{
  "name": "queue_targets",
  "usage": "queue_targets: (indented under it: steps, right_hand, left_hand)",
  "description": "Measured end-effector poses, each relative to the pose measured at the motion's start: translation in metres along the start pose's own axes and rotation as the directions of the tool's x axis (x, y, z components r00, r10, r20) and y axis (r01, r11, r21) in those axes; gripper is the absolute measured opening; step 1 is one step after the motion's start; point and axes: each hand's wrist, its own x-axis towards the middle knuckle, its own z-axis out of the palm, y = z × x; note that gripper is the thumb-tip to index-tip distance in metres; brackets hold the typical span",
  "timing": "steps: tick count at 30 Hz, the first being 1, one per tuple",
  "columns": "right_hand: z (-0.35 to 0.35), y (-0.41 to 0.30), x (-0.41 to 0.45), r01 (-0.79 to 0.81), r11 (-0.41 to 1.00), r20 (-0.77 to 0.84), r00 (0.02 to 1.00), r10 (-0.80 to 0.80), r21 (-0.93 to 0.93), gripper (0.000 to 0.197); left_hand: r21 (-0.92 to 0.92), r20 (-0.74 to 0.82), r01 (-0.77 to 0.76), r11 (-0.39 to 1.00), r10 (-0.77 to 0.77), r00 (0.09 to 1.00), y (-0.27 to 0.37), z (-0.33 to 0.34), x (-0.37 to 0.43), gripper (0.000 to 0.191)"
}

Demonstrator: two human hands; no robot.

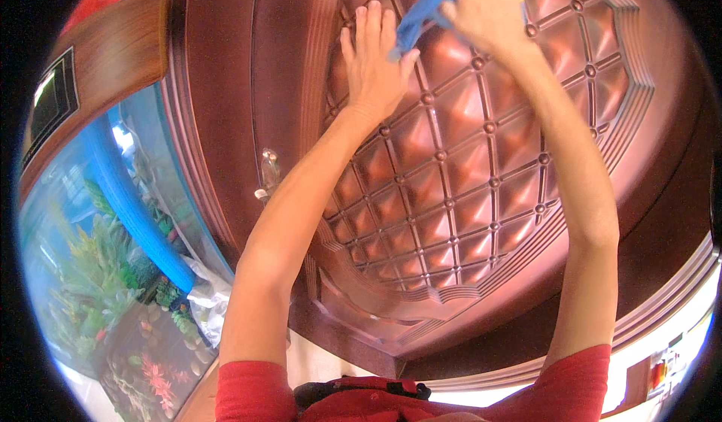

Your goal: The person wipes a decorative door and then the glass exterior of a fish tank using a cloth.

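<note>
A reddish-brown door (412,134) with a quilted, studded relief panel fills the middle of the view. At the top, my right hand (488,10) is on a blue cloth (420,18) against the panel; its fingertips run past the upper edge of the picture. My left hand (375,64) lies spread on the panel's left part, its thumb close to the lower end of the cloth. Whether that thumb touches the cloth cannot be told. A metal door handle (269,168) shows beside my left forearm.
An aquarium (84,264) with plants stands at the left, a blue corrugated hose (138,213) and crumpled clear plastic (208,303) at its side. Wooden trim (118,38) is above it. The dark door frame (648,253) curves along the lower right.
</note>
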Motion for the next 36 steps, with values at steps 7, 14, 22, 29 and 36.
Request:
queue_targets:
  steps: [7,14,22,29,36]
  right_hand:
    - [0.02,-0.024,-0.045,0.027,0.983,0.241,0.968,-0.071,0.181,0.051]
    - [0.025,-0.004,-0.03,0.067,0.984,0.354,0.927,-0.123,0.166,0.048]
    - [0.044,0.011,0.025,0.144,0.987,0.447,0.889,-0.096,-0.074,0.045]
    - [0.059,-0.007,0.038,-0.089,0.986,0.333,0.933,0.132,-0.142,0.046]
    - [0.025,-0.013,-0.006,-0.016,0.996,0.464,0.884,0.053,-0.084,0.038]
  left_hand:
    - [-0.029,-0.002,0.059,0.998,-0.06,0.998,-0.006,0.018,-0.001,0.079]
    - [-0.115,-0.003,-0.021,0.993,0.021,1.0,-0.004,0.017,0.033,0.071]
    - [-0.126,-0.11,-0.038,0.991,0.025,0.994,-0.005,0.019,0.051,0.068]
    - [-0.203,-0.128,-0.029,0.979,0.003,0.992,-0.014,0.031,0.053,0.068]
    - [-0.094,-0.051,-0.088,0.992,0.084,0.995,-0.006,0.018,0.053,0.061]
